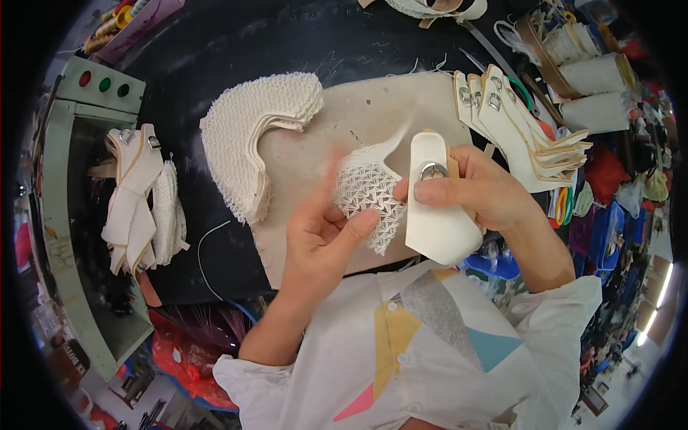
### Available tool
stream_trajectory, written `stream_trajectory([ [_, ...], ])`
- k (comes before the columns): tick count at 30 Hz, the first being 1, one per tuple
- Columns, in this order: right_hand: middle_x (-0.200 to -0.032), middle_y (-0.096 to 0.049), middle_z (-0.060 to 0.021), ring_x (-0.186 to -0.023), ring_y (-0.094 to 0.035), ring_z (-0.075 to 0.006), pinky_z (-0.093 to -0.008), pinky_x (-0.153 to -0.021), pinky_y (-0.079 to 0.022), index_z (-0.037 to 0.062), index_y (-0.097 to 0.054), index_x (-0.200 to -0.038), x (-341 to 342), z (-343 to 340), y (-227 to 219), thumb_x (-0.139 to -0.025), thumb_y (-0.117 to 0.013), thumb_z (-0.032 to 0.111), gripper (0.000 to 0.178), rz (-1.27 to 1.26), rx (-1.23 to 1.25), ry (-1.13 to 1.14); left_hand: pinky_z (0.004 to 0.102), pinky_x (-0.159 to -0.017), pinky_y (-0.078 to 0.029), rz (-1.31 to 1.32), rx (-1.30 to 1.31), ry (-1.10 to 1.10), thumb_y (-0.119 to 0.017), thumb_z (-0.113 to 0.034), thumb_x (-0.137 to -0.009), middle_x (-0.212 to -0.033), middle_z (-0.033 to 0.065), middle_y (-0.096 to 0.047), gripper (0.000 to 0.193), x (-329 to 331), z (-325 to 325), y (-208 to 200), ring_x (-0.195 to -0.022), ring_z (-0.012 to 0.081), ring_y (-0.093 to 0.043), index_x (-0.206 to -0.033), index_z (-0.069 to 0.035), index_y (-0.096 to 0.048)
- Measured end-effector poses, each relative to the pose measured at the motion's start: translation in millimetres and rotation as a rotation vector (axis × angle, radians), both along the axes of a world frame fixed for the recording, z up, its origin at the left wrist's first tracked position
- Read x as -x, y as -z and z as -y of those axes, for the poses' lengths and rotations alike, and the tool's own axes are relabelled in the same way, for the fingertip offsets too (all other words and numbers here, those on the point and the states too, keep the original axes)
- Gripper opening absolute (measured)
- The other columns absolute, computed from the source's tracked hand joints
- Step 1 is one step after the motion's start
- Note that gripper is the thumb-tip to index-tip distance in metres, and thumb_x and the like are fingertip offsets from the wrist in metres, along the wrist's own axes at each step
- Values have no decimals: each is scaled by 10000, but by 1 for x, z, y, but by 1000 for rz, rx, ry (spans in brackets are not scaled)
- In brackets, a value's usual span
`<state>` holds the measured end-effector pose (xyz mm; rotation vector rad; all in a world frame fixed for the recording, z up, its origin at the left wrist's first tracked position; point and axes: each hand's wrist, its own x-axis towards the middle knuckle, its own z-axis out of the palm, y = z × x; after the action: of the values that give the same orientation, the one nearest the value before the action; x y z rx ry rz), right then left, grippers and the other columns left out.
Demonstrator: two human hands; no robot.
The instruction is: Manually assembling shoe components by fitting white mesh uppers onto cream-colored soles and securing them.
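Observation:
My left hand grips a white woven upper piece, its thumb lying on the open weave. The index finger is smeared by motion. Close beside it, my right hand holds a white leather strap piece with a silver buckle, thumb pressed just below the buckle. The woven piece's upper tip is blurred, and the fingers behind both pieces are partly hidden. A thick stack of curved woven pieces lies to the left of my hands, partly on the beige board.
Several buckled white leather pieces are stacked at the right, near scissors with a green handle. On the left, a grey-green metal cabinet stands by more leather pieces. Thread spools sit in a box at the far left.

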<state>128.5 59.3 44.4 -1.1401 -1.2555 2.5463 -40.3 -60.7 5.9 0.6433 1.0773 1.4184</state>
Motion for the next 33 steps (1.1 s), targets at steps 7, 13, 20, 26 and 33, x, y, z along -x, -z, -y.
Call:
stream_trajectory([
  [7,-908,-643,-37,-785,-595,-73,-227,-697,-489,17,-546,-1211,-17,9,-1,-809,-667,134,435,48,-382,196,210,-786,-486,40,88,-9,-627,27,-815,-1037,136,-627,347,15,1,0,-891,119,-606,-1156,50,-563],
  [13,-853,-652,-24,-757,-574,-52,-206,-660,-471,-6,-622,-1050,-18,28,-1,-762,-704,54,305,4,-566,153,211,-780,-487,-118,6,-4,-616,54,-811,-1050,133,-626,335,9,-1,-1,-883,114,-602,-1143,60,-569],
  [20,-803,-661,-34,-715,-588,-58,-208,-614,-477,-4,-660,-898,-4,31,-2,-760,-723,99,184,107,-484,129,187,-707,-489,-238,-5,17,-604,35,-825,-975,91,-638,327,6,-2,-10,-797,66,-576,-1151,34,-577],
  [26,-808,-662,-43,-708,-593,-62,-210,-606,-484,-10,-659,-908,-1,31,2,-767,-719,105,192,103,-448,141,174,-666,-495,-216,-8,5,-606,10,-834,-936,68,-643,322,2,-2,-15,-757,45,-570,-1154,31,-576],
  [33,-834,-663,-41,-715,-585,-57,-212,-608,-481,-11,-655,-922,1,31,3,-773,-717,105,199,95,-430,147,184,-718,-478,-166,1,36,-569,81,-827,-984,93,-638,346,2,0,-16,-806,69,-580,-1172,44,-559],
])
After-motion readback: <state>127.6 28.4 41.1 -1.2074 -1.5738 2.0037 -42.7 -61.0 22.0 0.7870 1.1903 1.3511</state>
